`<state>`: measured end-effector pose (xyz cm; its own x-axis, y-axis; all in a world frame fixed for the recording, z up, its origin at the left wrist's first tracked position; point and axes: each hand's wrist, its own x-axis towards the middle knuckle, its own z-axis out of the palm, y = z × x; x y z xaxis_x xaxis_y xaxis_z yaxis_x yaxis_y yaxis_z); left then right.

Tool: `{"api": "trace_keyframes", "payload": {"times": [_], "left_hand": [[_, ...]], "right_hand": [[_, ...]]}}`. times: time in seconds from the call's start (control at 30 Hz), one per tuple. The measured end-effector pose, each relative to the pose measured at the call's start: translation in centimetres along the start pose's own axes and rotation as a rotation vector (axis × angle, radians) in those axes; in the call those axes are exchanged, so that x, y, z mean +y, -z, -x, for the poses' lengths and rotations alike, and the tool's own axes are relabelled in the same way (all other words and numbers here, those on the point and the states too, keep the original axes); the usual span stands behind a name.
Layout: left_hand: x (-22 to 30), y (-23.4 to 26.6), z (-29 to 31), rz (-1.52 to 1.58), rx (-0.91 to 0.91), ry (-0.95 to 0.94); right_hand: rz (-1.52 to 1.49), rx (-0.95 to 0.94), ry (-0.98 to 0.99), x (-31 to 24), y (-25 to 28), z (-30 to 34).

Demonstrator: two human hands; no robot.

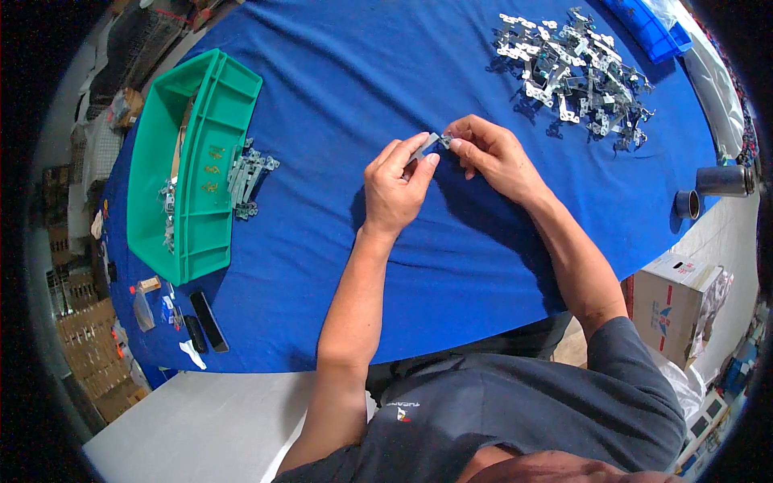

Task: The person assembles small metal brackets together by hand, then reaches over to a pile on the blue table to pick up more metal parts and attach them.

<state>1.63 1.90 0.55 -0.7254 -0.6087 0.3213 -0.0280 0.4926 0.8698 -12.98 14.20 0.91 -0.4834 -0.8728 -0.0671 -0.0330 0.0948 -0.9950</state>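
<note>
Over the middle of the blue cloth, my left hand (394, 183) pinches a small grey metal bracket (427, 146) between thumb and fingers. My right hand (501, 159) is closed at the bracket's far end, its thumb and forefinger on a small metal part (445, 142). Whether the two parts are joined, I cannot tell. A loose pile of similar metal pieces (564, 72) lies at the far right. On the left, a smaller stack of metal brackets (251, 179) lies against a green plastic bin (187, 165), which holds small brass-coloured pieces (211, 179) and more metal parts.
The blue cloth (322, 274) covers the table. A phone (209, 320), a black case and a clear bottle (143, 311) lie near left. A blue bin (656, 36) stands far right. At the right edge are a metal cup (687, 204) and flask (721, 181), with a carton (668, 302) below.
</note>
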Motion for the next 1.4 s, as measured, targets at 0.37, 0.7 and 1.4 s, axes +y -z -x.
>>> {"api": "trace_keyframes", "payload": {"times": [0.37,0.7,1.4], "left_hand": [[-0.4,-0.1,-0.2,0.018,0.093,-0.051],[-0.5,-0.2,-0.3,0.050,0.140,-0.038],[-0.1,-0.2,-0.2,-0.003,0.027,-0.084]], "right_hand": [[-0.112,0.145,-0.013,-0.4,0.4,0.0],[0.126,-0.009,-0.024,-0.5,0.4,0.3],[-0.035,0.181,0.134,0.8,0.7,-0.1]]}}
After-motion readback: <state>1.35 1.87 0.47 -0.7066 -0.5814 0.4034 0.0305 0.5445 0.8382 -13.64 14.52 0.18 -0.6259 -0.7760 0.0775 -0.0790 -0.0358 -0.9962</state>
